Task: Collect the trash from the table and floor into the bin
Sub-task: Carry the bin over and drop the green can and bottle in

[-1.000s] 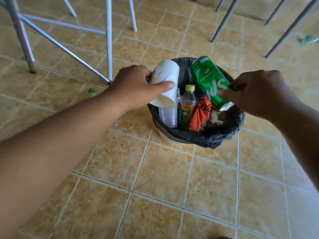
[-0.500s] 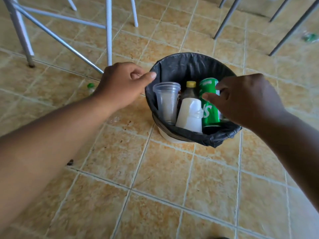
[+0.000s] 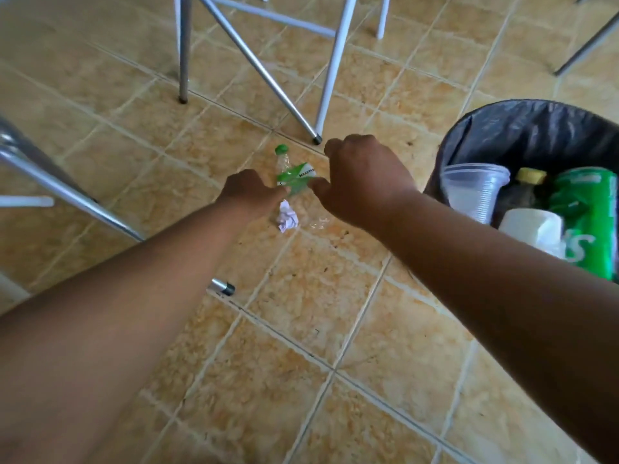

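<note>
A crushed clear plastic bottle (image 3: 290, 172) with a green cap and green label lies on the tiled floor near a chair leg. A crumpled white paper ball (image 3: 286, 218) lies just in front of it. My left hand (image 3: 249, 194) hovers at the bottle's left side, fingers half curled, holding nothing. My right hand (image 3: 365, 180) is at the bottle's right side, its thumb spread from the fingers and close to the label. The bin (image 3: 522, 128), lined with a black bag, stands at the right and holds a clear cup (image 3: 475, 190), a white paper cup (image 3: 532, 227), a green can (image 3: 586, 222) and a yellow-capped bottle (image 3: 529, 182).
Metal chair legs (image 3: 331, 68) cross the floor just behind the bottle. Another chair frame (image 3: 67, 189) runs along the left. A small silver and black cylinder (image 3: 221, 287) lies on the tiles under my left forearm. More legs (image 3: 586, 45) stand at the far right.
Both hands have left the bin after dropping the white cup and green can into it. They have swung left and down to the crushed bottle on the floor. The view turned left.
</note>
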